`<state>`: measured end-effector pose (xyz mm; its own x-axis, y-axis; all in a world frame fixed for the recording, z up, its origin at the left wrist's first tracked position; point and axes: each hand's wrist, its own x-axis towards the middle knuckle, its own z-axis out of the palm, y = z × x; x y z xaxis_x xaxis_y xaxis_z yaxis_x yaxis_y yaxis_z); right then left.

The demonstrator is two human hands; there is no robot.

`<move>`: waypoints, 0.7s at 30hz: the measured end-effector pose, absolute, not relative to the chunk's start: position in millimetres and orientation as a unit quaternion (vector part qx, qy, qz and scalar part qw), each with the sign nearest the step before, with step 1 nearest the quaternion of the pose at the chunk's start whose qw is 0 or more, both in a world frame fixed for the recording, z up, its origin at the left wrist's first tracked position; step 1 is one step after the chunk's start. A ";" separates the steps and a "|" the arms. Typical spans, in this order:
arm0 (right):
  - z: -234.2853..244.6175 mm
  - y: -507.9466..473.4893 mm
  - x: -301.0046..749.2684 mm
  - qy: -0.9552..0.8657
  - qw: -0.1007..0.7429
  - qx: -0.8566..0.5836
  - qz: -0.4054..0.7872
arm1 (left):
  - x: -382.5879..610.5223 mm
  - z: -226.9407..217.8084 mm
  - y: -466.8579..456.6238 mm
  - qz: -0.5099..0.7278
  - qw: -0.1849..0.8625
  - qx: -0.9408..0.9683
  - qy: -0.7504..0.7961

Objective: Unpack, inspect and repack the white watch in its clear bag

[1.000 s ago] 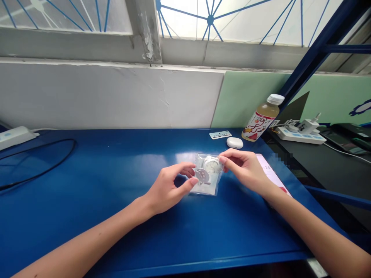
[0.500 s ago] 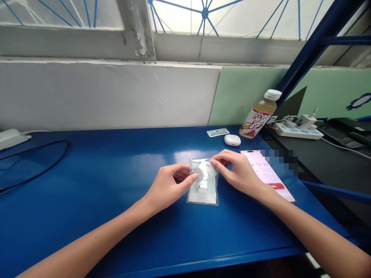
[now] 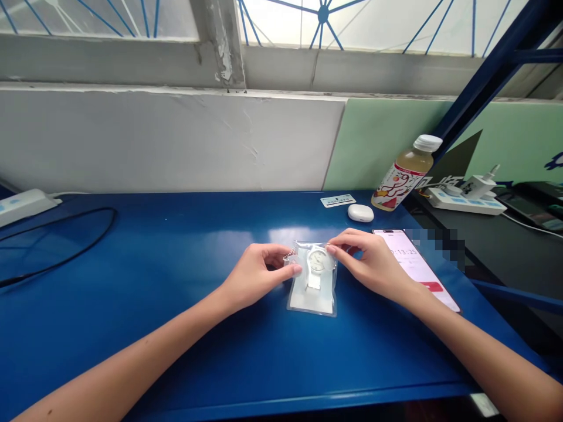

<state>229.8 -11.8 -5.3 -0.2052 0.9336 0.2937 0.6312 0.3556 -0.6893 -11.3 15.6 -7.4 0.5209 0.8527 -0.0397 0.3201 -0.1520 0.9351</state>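
A small clear plastic bag [image 3: 313, 293] lies flat on the blue table [image 3: 176, 305], with a white wristwatch [image 3: 317, 261] inside it. My left hand [image 3: 257, 274] pinches the bag's upper left corner between thumb and fingers. At the upper right corner, my right hand [image 3: 373, 264] pinches the bag's top edge beside the watch face. Both hands rest low on the table, one on each side of the bag.
A phone [image 3: 416, 266] with a lit screen lies right of my right hand. Behind it are a white earbud case [image 3: 360, 213], a small card [image 3: 338, 201] and a drink bottle [image 3: 407, 174]. Power strips sit at far right [image 3: 466, 202] and far left [image 3: 24, 205]; a black cable [image 3: 65, 252] loops at left.
The bag, lifted and tilted a second ago, now lies flat on the table. A round tag that stood in front of the watch face no longer shows there.
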 end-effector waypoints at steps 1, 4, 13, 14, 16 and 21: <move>-4.9 -11.5 230.5 -0.745 0.344 -0.530 0.214 | -12.6 -7.1 16.4 0.261 0.498 0.714 0.418; -5.4 -9.9 233.5 -0.746 0.326 -0.544 0.201 | -15.4 -7.1 18.4 0.263 0.471 0.723 0.431; -22.8 -6.4 237.3 -0.776 0.215 -0.583 0.108 | -17.4 -15.8 19.4 0.264 0.257 0.815 0.448; -22.2 -7.3 237.1 -0.778 0.203 -0.587 0.095 | -17.5 -16.5 19.3 0.262 0.247 0.822 0.441; -18.0 -10.0 236.6 -0.788 0.193 -0.580 0.070 | -17.5 -17.3 18.8 0.256 0.226 0.834 0.433; -3.6 -18.6 238.3 -0.871 0.154 -0.459 0.087 | -16.2 -20.0 18.9 0.250 0.164 0.852 0.430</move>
